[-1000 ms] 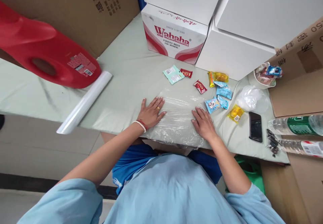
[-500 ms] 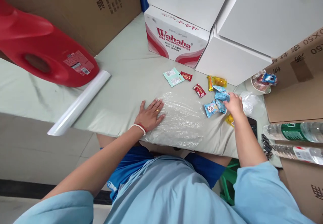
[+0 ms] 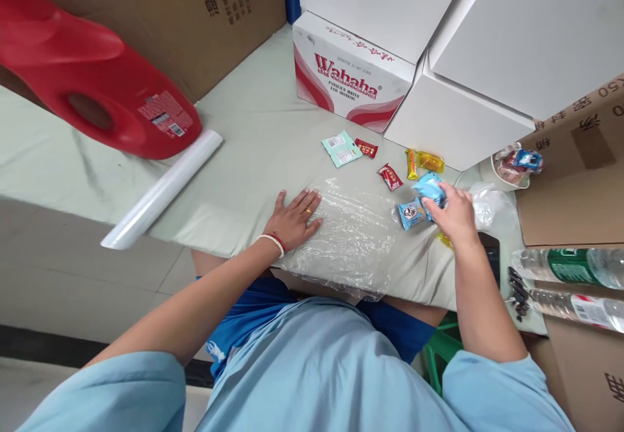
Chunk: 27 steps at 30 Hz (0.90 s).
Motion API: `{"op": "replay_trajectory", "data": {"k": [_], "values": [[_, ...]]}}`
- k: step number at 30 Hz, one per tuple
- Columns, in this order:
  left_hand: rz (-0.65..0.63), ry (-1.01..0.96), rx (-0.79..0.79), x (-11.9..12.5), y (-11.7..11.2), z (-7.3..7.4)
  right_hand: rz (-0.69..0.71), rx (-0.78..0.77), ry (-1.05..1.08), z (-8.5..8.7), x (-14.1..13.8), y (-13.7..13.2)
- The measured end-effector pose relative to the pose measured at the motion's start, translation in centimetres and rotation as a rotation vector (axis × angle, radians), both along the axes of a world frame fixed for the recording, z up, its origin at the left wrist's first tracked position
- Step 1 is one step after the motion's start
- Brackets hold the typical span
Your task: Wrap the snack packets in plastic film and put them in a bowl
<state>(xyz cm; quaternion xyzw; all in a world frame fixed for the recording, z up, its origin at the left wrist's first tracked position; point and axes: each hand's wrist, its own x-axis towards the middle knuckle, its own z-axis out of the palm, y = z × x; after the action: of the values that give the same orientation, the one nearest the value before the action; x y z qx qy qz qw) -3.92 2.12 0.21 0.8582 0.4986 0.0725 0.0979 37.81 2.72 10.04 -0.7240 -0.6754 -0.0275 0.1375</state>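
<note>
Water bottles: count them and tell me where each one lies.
2. Both lie on their sides at the right edge: the green-labelled bottle farther back, the white-labelled bottle nearer the person. More may be hidden off-frame.

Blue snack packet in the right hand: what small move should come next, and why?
Probably carry the blue packet over onto the plastic sheet. The right hand grips it just beside the sheet, and the left hand lies flat on the sheet, holding it spread.
</note>
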Motion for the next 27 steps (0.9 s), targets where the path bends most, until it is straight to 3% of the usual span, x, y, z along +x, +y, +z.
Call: {"op": "replay_trajectory", "data": {"k": [2, 5, 7, 10, 15, 21, 24, 27], "values": [[0.002, 0.013, 0.0, 0.1, 0.0, 0.1, 0.218, 0.001, 0.114, 0.0, -4.2, -1.4], [0.005, 0.018, 0.002, 0.1, -0.1, 0.1, 0.468, -0.013, 0.219, -1.5, -10.7, -3.0], [0.01, 0.016, 0.004, 0.2, -0.1, 0.0, 0.561, -0.058, 0.236, -3.1, -13.8, -3.9], [0.016, 0.011, 0.009, 0.2, -0.1, -0.2, 0.566, -0.151, 0.24, -5.5, -15.9, -4.9], [0.006, 0.001, 0.012, 0.0, -0.1, -0.1, 0.509, -0.119, 0.287, -7.7, -16.1, -6.0], [0.004, -0.023, 0.019, 0.0, -0.2, 0.0, 0.483, -0.146, 0.35, -7.7, -16.5, -7.3], [0.0, -0.033, 0.018, 0.0, -0.1, -0.1, 0.486, -0.138, 0.465, -6.7, -13.9, -6.3], [0.002, -0.029, 0.005, 0.1, -0.1, 0.0, 0.265, -0.061, 0.456, -5.4, -8.4, -3.9]]}}
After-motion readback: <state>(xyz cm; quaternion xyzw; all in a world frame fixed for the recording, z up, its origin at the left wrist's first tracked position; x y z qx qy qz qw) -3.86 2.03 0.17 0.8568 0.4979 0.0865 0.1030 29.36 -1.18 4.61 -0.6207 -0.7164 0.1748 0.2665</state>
